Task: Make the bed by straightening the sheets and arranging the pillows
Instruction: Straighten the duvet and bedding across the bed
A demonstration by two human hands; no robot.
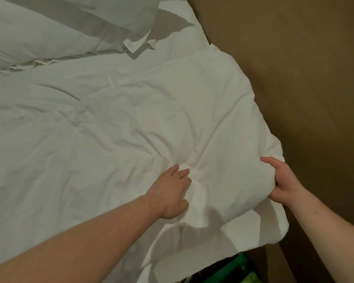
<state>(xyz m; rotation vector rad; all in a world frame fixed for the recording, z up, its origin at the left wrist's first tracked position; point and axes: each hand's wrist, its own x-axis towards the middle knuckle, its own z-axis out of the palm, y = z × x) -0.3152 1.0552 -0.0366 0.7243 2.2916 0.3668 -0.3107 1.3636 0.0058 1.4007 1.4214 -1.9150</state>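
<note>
A white, wrinkled duvet [131,111] covers most of the bed. My left hand [171,194] presses into it near the bed's right side, its fingers gathering a fold of the fabric. My right hand [282,180] grips the duvet's thick right edge, which overhangs the side of the bed. White pillows [39,37] lie at the top left, their loose case corners [139,46] spilling onto the sheet [174,15] at the head of the bed.
A brown carpeted floor [305,68] runs along the right side of the bed. A green object [233,270] sits on the floor at the bottom right, just below the hanging duvet corner [274,227].
</note>
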